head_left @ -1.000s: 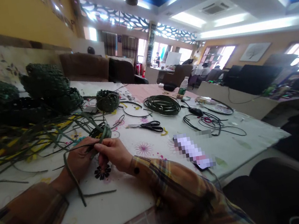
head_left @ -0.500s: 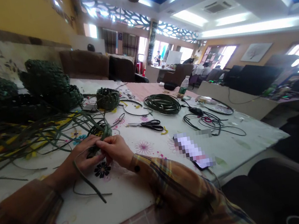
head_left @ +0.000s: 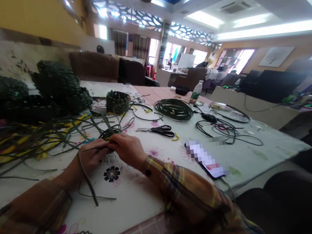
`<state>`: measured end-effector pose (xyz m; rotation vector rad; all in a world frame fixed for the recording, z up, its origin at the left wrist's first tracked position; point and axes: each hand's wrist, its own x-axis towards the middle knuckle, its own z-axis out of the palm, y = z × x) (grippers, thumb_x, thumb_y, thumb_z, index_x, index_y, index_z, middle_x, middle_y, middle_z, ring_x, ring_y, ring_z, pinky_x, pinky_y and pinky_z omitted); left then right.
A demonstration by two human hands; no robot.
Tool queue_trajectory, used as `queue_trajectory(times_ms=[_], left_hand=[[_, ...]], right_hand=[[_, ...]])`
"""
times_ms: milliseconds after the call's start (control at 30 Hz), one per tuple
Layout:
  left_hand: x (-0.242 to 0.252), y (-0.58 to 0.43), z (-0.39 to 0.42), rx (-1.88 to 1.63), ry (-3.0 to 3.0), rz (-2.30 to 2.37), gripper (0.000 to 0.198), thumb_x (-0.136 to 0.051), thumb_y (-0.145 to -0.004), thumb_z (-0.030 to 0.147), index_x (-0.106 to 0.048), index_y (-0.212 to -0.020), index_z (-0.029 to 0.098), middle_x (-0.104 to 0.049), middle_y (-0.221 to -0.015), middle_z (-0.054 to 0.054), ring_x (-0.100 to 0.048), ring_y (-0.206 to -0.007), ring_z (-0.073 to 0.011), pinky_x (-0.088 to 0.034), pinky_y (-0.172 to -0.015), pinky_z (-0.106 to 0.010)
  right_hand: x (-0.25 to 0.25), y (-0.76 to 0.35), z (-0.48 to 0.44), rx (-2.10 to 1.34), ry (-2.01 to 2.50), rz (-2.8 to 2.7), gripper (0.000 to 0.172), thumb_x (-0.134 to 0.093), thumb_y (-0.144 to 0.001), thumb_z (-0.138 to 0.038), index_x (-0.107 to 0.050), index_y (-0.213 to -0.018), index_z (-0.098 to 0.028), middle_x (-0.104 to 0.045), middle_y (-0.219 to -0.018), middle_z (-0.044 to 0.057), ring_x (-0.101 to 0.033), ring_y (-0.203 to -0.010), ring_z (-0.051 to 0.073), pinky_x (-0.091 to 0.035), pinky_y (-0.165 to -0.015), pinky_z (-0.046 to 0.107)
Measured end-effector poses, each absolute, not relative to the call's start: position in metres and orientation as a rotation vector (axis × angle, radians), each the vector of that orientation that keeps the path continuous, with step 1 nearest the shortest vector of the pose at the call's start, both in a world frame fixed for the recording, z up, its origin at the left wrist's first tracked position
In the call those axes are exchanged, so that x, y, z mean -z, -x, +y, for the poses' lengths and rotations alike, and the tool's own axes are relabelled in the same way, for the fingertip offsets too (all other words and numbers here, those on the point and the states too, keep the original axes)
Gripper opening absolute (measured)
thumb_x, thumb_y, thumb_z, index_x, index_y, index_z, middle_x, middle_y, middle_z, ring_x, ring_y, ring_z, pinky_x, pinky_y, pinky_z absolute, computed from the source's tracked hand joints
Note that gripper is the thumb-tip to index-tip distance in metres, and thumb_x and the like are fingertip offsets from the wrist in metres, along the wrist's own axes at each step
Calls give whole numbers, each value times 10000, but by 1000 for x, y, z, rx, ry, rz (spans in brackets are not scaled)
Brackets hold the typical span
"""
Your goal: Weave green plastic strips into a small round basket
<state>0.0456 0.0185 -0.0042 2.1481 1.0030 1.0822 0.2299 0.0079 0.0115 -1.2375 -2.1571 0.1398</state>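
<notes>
My left hand [head_left: 93,154] and my right hand [head_left: 127,148] meet over the flowered tablecloth. Both are closed on a piece of green strip weaving [head_left: 110,131], whose lower part the fingers hide. One loose green strip [head_left: 88,184] hangs from my left hand and bends down toward the cloth. Long green and yellow strips [head_left: 67,132] spread out to the left of the weaving. Just behind it stands a small round woven basket [head_left: 117,101]. Black-handled scissors [head_left: 162,131] lie to the right of my right hand, blades toward the left.
Larger dark green woven baskets [head_left: 57,84] are piled at the back left. A coil of green strip [head_left: 173,109], a bottle [head_left: 197,90], a black cable [head_left: 219,129] and a phone [head_left: 208,160] lie or stand on the right. A chair [head_left: 297,201] is by the right table edge.
The whole view has shifted slightly to the right and down. My right hand has turned over further, its back now facing up. The weaving sits lower behind my fingers.
</notes>
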Motion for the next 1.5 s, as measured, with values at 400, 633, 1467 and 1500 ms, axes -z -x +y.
queue_trajectory(times_ms=[400, 633, 1467, 1500], left_hand=[[-5, -43, 17, -1085, -1729, 1072, 395, -626, -835, 562, -622, -875, 169, -652, -816, -9, -591, -789, -172, -481, -736, -273], [-10, -44, 13, -1082, -1715, 1051, 329, -656, -781, 581, -674, -819, 254, -698, -819, -25, -604, -808, -242, -490, -740, -351], [-16, -49, 12, -1216, -1713, 1013, 452, -658, -802, 528, -605, -1119, 210, -653, -994, -33, -644, -698, -150, -538, -629, -265], [-16, -47, 12, -1195, -1767, 1064, 410, -625, -818, 541, -636, -1037, 195, -658, -934, -33, -633, -700, -160, -525, -630, -268]], right_hand=[[-13, -236, 17, -281, 1137, -2076, 151, -577, -962, -290, -626, -870, -181, -658, -788, -2, -585, -731, 113, -395, -716, 208], [-12, -236, 16, -368, 1166, -1869, 188, -569, -943, -298, -614, -798, -188, -606, -693, -27, -534, -649, 104, -376, -659, 208], [-2, -232, 20, -452, 1211, -1787, 247, -597, -898, -356, -590, -716, -189, -562, -628, -31, -499, -591, 100, -360, -589, 209], [-2, -233, 20, -420, 1165, -1870, 231, -607, -896, -333, -598, -718, -186, -569, -638, -30, -499, -610, 98, -361, -611, 207]])
